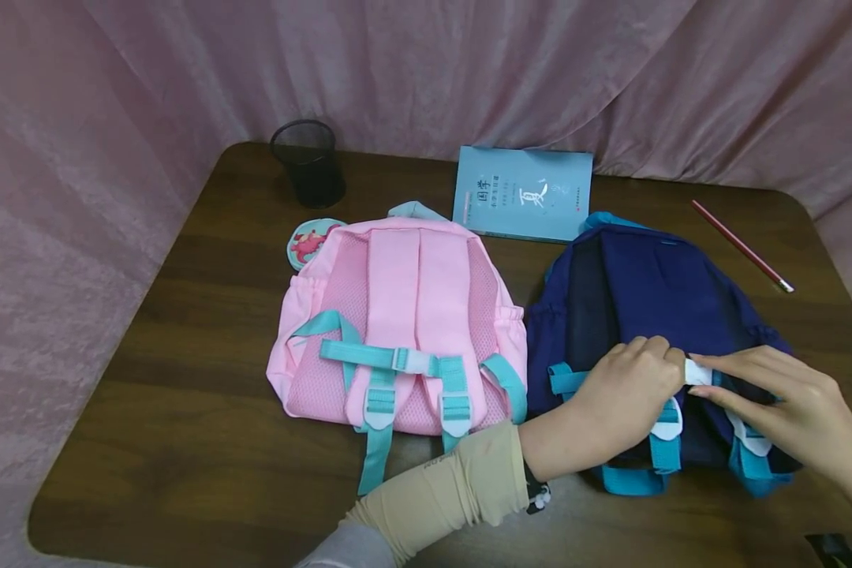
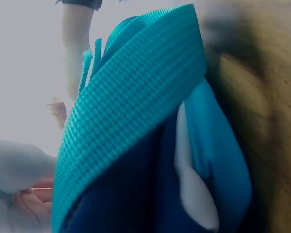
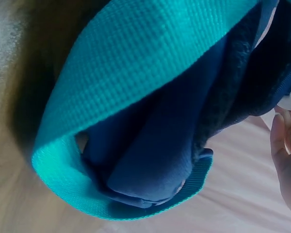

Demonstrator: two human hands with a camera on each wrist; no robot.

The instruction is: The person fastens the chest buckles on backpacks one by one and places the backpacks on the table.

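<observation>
A navy backpack [image 1: 663,292] with teal straps lies back panel up on the right of the table. Across its shoulder straps, both hands meet at a white buckle [image 1: 697,373]. My left hand [image 1: 628,386] grips the buckle's left end, its fingers curled over and hiding that part. From the other side my right hand [image 1: 788,394] pinches the buckle between thumb and fingers. A teal strap [image 2: 131,92] fills much of the left wrist view, and another teal strap [image 3: 131,63] crosses the right wrist view over navy fabric.
Beside it lies a pink backpack [image 1: 390,276], its teal chest strap buckled. Behind are a black mesh pen cup [image 1: 315,173], a round teal pouch [image 1: 307,241] with a red picture, a blue book [image 1: 521,193] and a red pencil [image 1: 741,244]. Pink curtains [image 1: 397,71] surround the table.
</observation>
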